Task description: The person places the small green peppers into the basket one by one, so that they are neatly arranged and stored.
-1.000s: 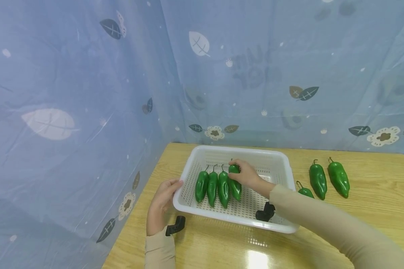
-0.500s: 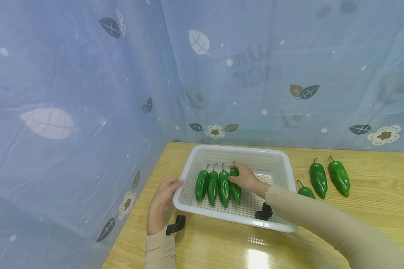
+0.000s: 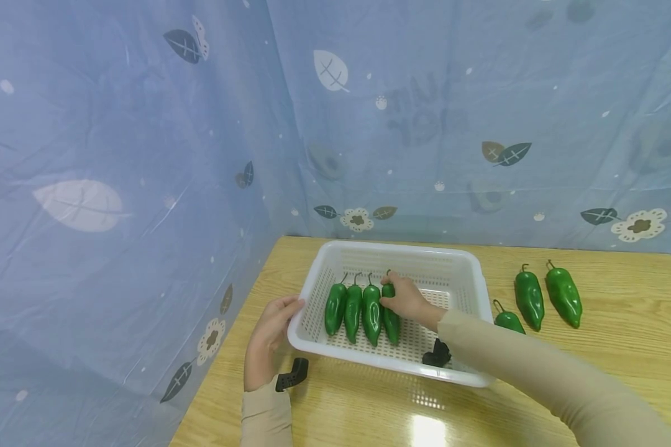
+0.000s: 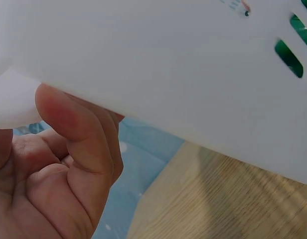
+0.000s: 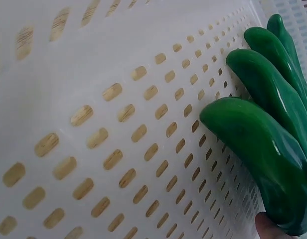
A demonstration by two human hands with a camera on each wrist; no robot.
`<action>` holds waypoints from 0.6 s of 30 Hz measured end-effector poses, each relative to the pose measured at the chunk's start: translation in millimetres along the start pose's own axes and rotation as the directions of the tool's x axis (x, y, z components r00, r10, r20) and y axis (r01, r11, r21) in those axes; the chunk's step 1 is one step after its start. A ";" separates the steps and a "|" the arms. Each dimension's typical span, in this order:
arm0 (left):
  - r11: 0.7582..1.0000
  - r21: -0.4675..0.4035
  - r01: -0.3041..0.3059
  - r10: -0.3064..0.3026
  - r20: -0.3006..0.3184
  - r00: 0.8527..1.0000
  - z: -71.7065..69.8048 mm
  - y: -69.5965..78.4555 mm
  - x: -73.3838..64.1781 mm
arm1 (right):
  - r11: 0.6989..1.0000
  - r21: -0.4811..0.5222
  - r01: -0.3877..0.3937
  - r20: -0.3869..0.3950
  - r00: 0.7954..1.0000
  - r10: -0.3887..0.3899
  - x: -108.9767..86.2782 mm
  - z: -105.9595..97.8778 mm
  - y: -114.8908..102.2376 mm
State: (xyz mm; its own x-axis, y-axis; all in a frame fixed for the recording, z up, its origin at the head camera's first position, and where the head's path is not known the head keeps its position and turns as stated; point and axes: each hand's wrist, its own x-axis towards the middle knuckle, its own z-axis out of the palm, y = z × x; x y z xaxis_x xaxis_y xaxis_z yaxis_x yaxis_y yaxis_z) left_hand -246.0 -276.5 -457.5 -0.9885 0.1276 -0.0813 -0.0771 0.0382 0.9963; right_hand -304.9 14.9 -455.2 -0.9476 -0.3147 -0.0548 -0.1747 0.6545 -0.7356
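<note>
A white perforated plastic basket stands on the table, its left rim gripped by my left hand. Curled fingers reach under that rim in the left wrist view. Inside, three glossy green peppers lie side by side with stems toward the far wall. My right hand pinches a fourth green pepper near its stem end, just right of that row. In the right wrist view, this pepper is closest, against the basket's holed floor, and one fingertip shows at its edge.
Right of the basket, two green peppers lie on the wooden table. Another pepper is partly hidden by the right sleeve. A blue patterned cloth hangs behind and at the left. Black wrist devices sit at both wrists.
My right hand has shifted the pepper slightly down and turned it straighter, closer in line with the other three. My left hand stays on the basket rim.
</note>
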 end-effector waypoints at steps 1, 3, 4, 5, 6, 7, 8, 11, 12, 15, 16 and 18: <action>1.000 -0.001 0.003 -0.003 -0.003 1.000 -0.1 -0.4 0.1 | 1.000 -0.001 -0.007 0.003 1.000 0.007 -0.1 0.5 -0.2; 1.000 0.003 0.008 -0.008 -0.010 1.000 -0.2 -1.0 0.4 | 1.000 -0.009 -0.019 0.009 1.000 0.019 -0.1 1.2 0.0; 1.000 0.007 0.009 -0.009 -0.010 1.000 -0.2 -1.4 0.5 | 1.000 -0.013 -0.025 0.013 1.000 0.025 -0.2 1.5 0.1; 1.000 0.008 0.011 -0.011 -0.011 1.000 -0.1 -1.6 0.6 | 0.999 -0.018 -0.031 0.016 0.999 0.031 -0.3 1.8 0.3; 1.000 0.008 0.012 -0.012 -0.009 1.000 0.0 -1.9 0.7 | 0.999 -0.021 -0.037 0.017 0.999 0.038 -0.3 2.0 0.2; 1.000 0.006 0.012 -0.012 -0.009 1.000 0.0 -1.8 0.7 | 0.999 -0.023 -0.041 0.021 0.999 0.042 -0.4 2.2 0.1; 1.000 0.007 0.010 -0.010 -0.008 1.000 0.1 -1.5 0.6 | 0.999 -0.023 -0.043 0.022 0.999 0.044 -0.4 2.3 -0.1; 1.000 -0.001 0.000 0.000 -0.003 1.000 0.4 -0.7 0.0 | 0.999 -0.018 -0.047 0.027 0.998 0.048 -0.3 2.8 -0.4; 1.000 -0.002 -0.003 0.003 -0.002 1.000 0.5 -0.2 -0.2 | 0.999 -0.012 -0.050 0.029 0.998 0.050 -0.2 3.2 -0.4; 1.000 -0.007 -0.010 0.010 0.001 1.000 0.7 0.4 -0.8 | 0.999 -0.020 -0.044 0.034 0.998 0.044 -0.4 4.1 0.2; 1.000 -0.008 -0.010 0.010 0.001 1.000 0.7 0.3 -0.8 | 0.999 -0.026 -0.041 0.035 0.998 0.042 -0.7 4.4 0.2; 1.000 -0.009 -0.010 0.010 0.001 1.000 0.9 0.3 -0.7 | 0.998 -0.044 -0.035 0.042 0.998 0.037 -1.4 4.7 0.1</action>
State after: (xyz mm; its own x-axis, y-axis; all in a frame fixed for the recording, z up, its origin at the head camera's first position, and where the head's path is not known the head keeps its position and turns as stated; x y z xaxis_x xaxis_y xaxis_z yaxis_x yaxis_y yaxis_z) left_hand -245.2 -275.7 -457.2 -0.9890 0.1292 -0.0715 -0.0685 0.0278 0.9973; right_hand -302.3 12.2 -458.4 -0.9415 -0.3184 -0.1101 -0.1527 0.6948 -0.7028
